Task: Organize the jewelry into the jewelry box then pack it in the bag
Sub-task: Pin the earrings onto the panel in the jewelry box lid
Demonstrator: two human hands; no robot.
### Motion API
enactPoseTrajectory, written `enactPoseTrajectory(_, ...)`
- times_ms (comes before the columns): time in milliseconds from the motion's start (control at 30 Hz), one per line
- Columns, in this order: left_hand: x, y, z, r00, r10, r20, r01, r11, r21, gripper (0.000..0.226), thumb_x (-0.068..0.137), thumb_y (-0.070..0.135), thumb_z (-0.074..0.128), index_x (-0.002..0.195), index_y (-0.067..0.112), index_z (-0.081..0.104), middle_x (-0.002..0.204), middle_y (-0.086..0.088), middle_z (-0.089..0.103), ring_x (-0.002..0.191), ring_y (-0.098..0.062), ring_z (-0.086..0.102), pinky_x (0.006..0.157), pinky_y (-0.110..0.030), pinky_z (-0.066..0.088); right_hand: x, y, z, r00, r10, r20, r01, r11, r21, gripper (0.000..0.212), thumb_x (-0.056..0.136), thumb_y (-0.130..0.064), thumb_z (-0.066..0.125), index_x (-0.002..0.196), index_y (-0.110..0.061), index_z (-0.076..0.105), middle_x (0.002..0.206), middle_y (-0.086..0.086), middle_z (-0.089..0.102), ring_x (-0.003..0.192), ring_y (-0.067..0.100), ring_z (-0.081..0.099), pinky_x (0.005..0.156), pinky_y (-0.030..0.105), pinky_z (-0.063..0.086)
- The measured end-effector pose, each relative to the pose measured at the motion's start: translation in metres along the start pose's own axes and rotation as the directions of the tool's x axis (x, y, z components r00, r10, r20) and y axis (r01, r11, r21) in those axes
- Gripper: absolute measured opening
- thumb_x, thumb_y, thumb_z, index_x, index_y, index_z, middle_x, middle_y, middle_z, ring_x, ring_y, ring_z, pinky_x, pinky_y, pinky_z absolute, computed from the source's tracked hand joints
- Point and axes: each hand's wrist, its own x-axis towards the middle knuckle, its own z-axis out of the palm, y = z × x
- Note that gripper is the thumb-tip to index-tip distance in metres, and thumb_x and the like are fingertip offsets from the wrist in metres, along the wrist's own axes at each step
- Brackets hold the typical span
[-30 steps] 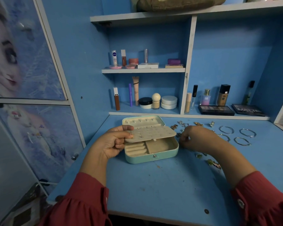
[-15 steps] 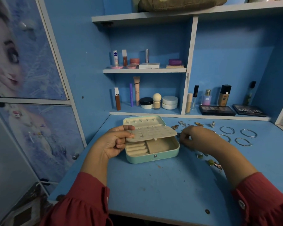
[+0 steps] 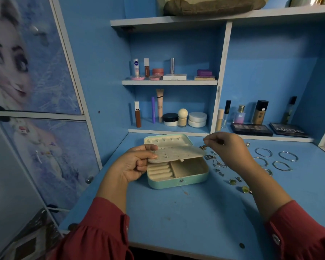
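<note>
1. The left hand [image 3: 133, 166] is where it was a second ago: its thumb lies on top of the cream earring panel [image 3: 176, 153] and its fingers [image 3: 142, 164] curl under the panel's left edge, holding it lifted and roughly level over the tray of the mint jewelry box [image 3: 178, 182]. One small stud [image 3: 166, 157] already sits in the panel, just right of the thumb tip.

2. The box has not shifted on the counter [image 3: 195, 218]. Its ring rolls [image 3: 160, 171] and the open compartment [image 3: 189, 167] beside them show nothing inside.

3. The change is on the right. A second ago the right hand [image 3: 226, 147] was low on the counter among the loose earrings [image 3: 219, 164]; it has since lifted clear and now hangs above the panel's right end. Its thumb and forefinger are pinched narrowly together at the tip nearest the box; whatever they hold is too small to make out, though it is probably an earring bound for the panel.

4. If so, the piece lies above and to the right of the panel's holes, not yet touching.

5. Most jewelry is still outside the box: earrings and rings [image 3: 233, 182] just right of it, bangles [image 3: 264, 152] farther right. No bag can be identified with certainty.
</note>
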Motion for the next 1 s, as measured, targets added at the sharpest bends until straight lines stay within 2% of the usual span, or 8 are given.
enactPoseTrajectory(133,0.000,0.000,0.000,1.000,-0.001,-0.003,0.001,1.000,0.011,0.025,0.088,-0.013,0.049,0.088,0.009,0.060,0.048,0.006,0.040,0.027,0.000,0.025,0.030,-0.010,0.018,0.002,-0.023,0.017,0.999,-0.023,0.030,0.021,0.998,0.065,0.011,0.088,-0.013,0.065,0.092,-0.022,0.072,0.076,-0.011,0.064,0.064,0.002,0.055,0.049,0.005,0.038)
enactPoseTrajectory(233,0.000,0.000,0.000,1.000,0.004,-0.008,-0.003,1.000,0.015,0.025,0.087,-0.013,0.049,0.088,0.010,0.060,0.050,0.005,0.040,0.027,0.000,0.025,0.030,-0.010,0.018,0.005,-0.042,0.038,0.994,-0.059,0.092,0.053,0.996,0.071,0.015,0.087,-0.014,0.067,0.099,-0.019,0.073,0.078,-0.016,0.063,0.068,-0.008,0.054,0.057,0.000,0.038)
enactPoseTrajectory(367,0.000,0.000,0.001,0.999,0.011,-0.032,-0.010,1.000,0.030,0.025,0.087,-0.013,0.049,0.087,0.010,0.060,0.060,0.001,0.037,0.027,0.000,0.023,0.030,-0.010,0.017,0.003,-0.060,0.065,0.976,-0.080,0.200,0.082,0.997,0.000,0.015,0.088,-0.015,0.065,0.100,-0.016,0.074,0.085,-0.009,0.065,0.068,-0.003,0.055,0.054,0.002,0.038)
enactPoseTrajectory(467,0.001,0.000,0.002,0.999,0.011,-0.042,-0.010,0.999,0.034,0.026,0.087,-0.013,0.049,0.087,0.010,0.061,0.057,0.002,0.037,0.027,0.000,0.022,0.030,-0.010,0.017,0.002,-0.063,0.073,0.965,-0.095,0.243,0.102,0.995,-0.015,0.016,0.086,-0.011,0.065,0.098,-0.016,0.075,0.092,-0.004,0.070,0.077,0.003,0.058,0.060,0.002,0.039)
enactPoseTrajectory(567,0.000,0.000,0.001,0.999,0.007,-0.041,-0.005,0.999,0.033,0.026,0.087,-0.013,0.049,0.087,0.010,0.060,0.055,0.002,0.039,0.027,0.000,0.022,0.030,-0.010,0.016,0.000,-0.060,0.075,0.965,-0.094,0.243,0.098,0.995,-0.005,0.016,0.083,-0.008,0.066,0.091,-0.017,0.076,0.081,-0.005,0.071,0.066,0.001,0.059,0.057,0.003,0.041)
enactPoseTrajectory(667,-0.001,0.001,0.002,1.000,0.001,-0.031,0.000,0.999,0.033,0.026,0.087,-0.014,0.048,0.088,0.010,0.059,0.048,0.005,0.041,0.027,0.000,0.022,0.030,-0.010,0.016,-0.002,-0.057,0.075,0.973,-0.051,0.225,0.047,0.999,0.025,0.017,0.083,-0.007,0.064,0.089,-0.018,0.076,0.069,-0.013,0.064,0.062,-0.002,0.057,0.056,0.006,0.042)
enactPoseTrajectory(767,-0.001,0.001,0.002,1.000,-0.002,-0.028,0.002,1.000,0.028,0.026,0.087,-0.014,0.048,0.088,0.009,0.059,0.046,0.006,0.041,0.026,0.000,0.023,0.030,-0.009,0.016,-0.002,-0.056,0.074,0.980,-0.025,0.197,0.019,0.999,0.030,0.017,0.082,-0.009,0.064,0.086,-0.022,0.075,0.069,-0.014,0.064,0.065,-0.001,0.057,0.057,0.007,0.041)
enactPoseTrajectory(1000,0.000,0.001,0.002,0.999,0.001,-0.032,0.000,0.999,0.035,0.026,0.086,-0.014,0.050,0.088,0.010,0.061,0.049,0.005,0.042,0.027,0.000,0.023,0.030,-0.010,0.018,-0.003,-0.056,0.071,0.965,-0.047,0.257,0.044,0.999,0.015,0.017,0.081,-0.007,0.067,0.085,-0.021,0.076,0.070,-0.013,0.066,0.064,-0.002,0.060,0.059,0.005,0.044)
